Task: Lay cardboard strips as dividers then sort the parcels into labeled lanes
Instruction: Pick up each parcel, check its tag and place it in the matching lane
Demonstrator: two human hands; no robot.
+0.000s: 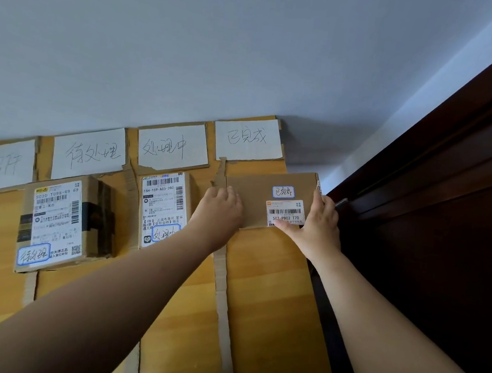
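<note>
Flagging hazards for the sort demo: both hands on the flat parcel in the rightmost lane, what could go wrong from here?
1. The flat parcel lies near the table's right edge; a push right may tip it off.
2. The left hand rests over the divider strip; sliding the parcel could shift that strip and blur the lanes.
3. The parcel's far edge nears the lane card; pushing further may move it.

Your left hand [222, 205] and right hand [314, 222] gripped the flat parcel [255, 199] by its sides in the rightmost lane, below that lane's label card [247, 141]. A cardboard strip [222, 273] lay just left; two parcels [57, 223] [164, 209] sat further left.
</note>
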